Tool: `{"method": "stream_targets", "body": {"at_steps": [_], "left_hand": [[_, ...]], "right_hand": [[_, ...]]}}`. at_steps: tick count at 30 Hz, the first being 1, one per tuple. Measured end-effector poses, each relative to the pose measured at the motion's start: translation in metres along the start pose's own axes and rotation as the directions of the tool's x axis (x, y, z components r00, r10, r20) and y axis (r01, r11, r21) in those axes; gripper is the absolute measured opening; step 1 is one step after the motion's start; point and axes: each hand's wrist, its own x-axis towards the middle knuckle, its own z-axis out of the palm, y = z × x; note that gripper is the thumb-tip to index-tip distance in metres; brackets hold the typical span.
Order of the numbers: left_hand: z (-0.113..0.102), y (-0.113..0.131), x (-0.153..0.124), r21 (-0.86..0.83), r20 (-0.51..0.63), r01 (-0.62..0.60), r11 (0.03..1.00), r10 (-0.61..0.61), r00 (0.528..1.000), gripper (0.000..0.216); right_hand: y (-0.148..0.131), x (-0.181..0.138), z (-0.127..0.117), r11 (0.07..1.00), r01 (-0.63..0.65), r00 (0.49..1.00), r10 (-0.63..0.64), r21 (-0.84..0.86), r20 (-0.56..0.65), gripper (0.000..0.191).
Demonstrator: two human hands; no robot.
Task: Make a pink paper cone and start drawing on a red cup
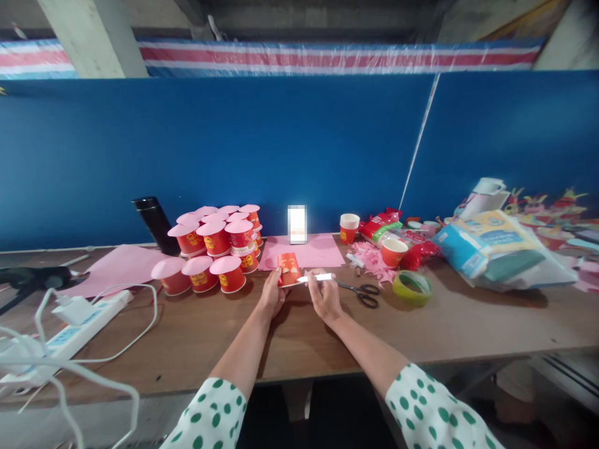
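My left hand (272, 292) is closed around an upside-down red paper cup (289, 268) with a gold print, holding it on a pink sheet of paper (322, 251) at the middle of the brown table (196, 337). My right hand (324, 295) grips a white pen-like stick (316, 278), its tip pointing left at the base of the cup. Both forearms reach forward from green-dotted white sleeves.
Left of the hands, several upturned red cups with pink paper discs (215, 246) are stacked. Black scissors (365, 294) and a green tape roll (412, 286) lie to the right. A black flask (154, 223), white power strip (70, 330), cup stack (349, 227) and bags (491, 249) surround them.
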Motion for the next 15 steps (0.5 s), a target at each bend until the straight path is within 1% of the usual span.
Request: {"method": "stream_targets", "body": {"at_steps": [7,15], "left_hand": [[-0.0008,-0.0006,0.0012,-0.002,-0.004,0.005,1.000,-0.005,1.000,0.028],[0.0009,0.0004,-0.0008,-0.004,-0.002,0.002,1.000,-0.002,1.000,0.026]], "right_hand": [[-0.0009,0.0005,-0.0002,1.000,-0.001,1.000,0.001,0.013,-0.009,0.032],[-0.0017,0.0003,0.0011,0.996,0.006,1.000,-0.006,0.091,0.006,0.027]]}}
